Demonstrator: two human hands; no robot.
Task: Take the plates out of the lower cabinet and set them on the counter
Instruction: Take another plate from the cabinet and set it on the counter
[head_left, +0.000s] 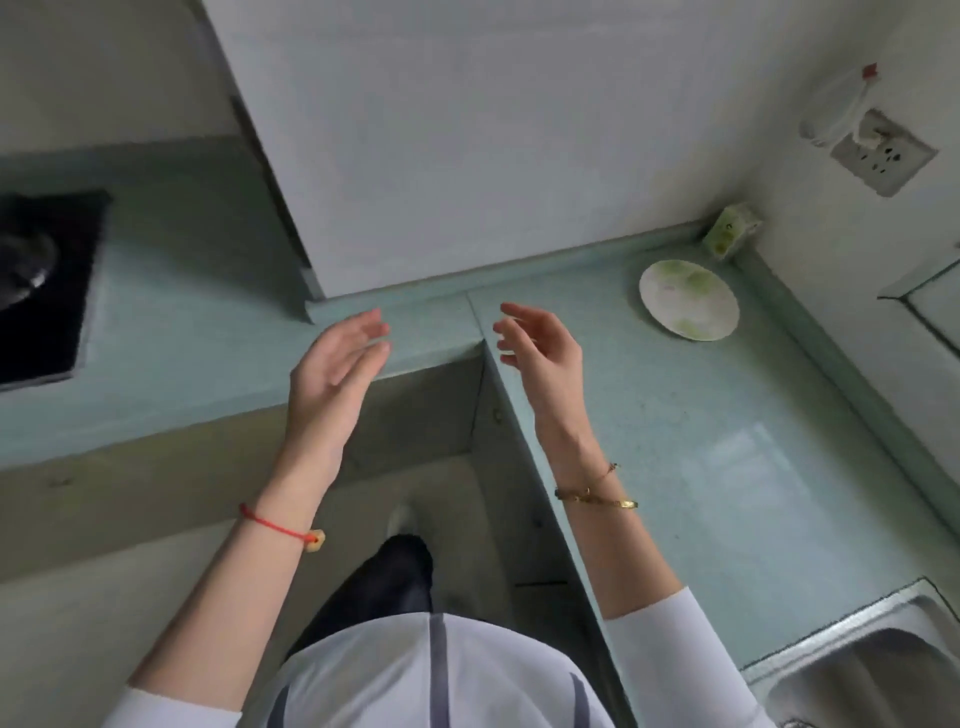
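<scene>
One white plate (688, 300) with pale green blotches lies flat on the light blue counter (727, 441), in the far right corner. My left hand (335, 366) is raised in front of the counter's inner corner, palm turned inward, fingers apart, holding nothing. My right hand (537, 345) hovers beside it, fingers loosely curled and apart, also empty, about a hand's width left of the plate. The lower cabinet fronts (436, 426) below the counter edge appear closed; their inside is hidden.
A black gas hob (47, 286) sits in the counter at left. A steel sink (857, 670) is at the lower right. A small green box (730, 231) stands in the back corner, a wall socket (883, 153) above it. My leg (400, 577) stands in the floor nook.
</scene>
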